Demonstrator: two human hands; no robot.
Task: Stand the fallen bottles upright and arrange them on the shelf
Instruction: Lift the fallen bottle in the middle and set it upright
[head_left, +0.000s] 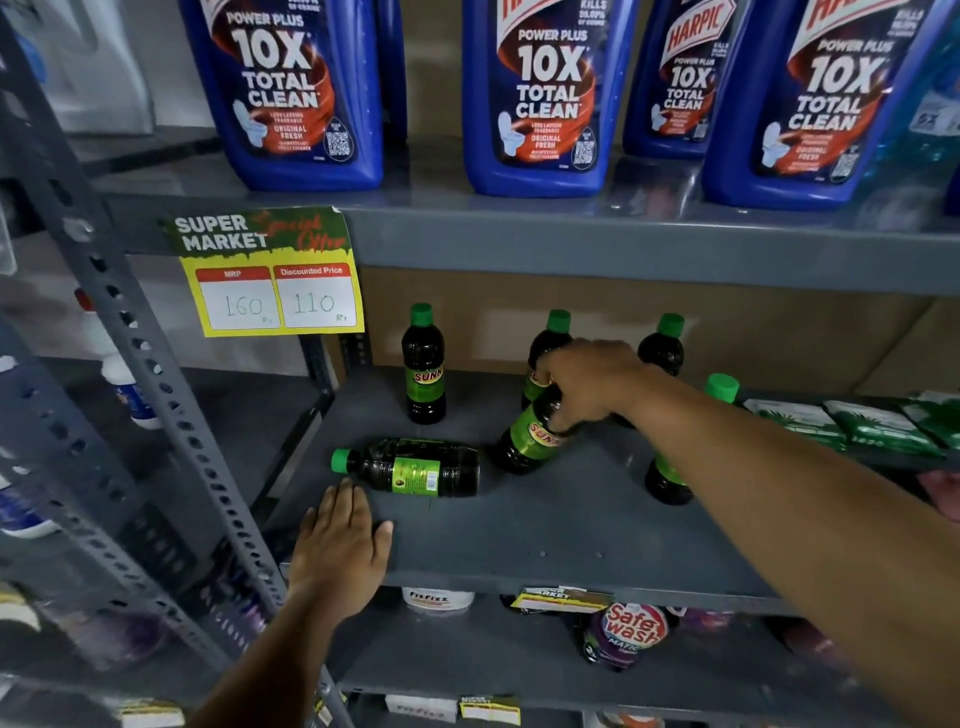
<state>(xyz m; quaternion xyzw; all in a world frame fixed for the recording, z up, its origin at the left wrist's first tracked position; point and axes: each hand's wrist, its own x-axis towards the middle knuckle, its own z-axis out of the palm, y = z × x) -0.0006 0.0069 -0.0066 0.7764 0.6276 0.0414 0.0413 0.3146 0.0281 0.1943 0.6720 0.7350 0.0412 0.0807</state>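
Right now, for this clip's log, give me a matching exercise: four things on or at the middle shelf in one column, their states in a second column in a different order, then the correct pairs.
Things:
1. bottle by the left hand
2. bottle in the right hand
3. bottle under the price tag
4. left hand

States:
A. tilted, gripped near its top
B. flat on the shelf edge, holding nothing
C. lying on its side, cap pointing left
D. standing upright, untouched

Pairs: 1-C, 2-A, 3-D, 4-B. The right hand is closed around the tilted bottle.
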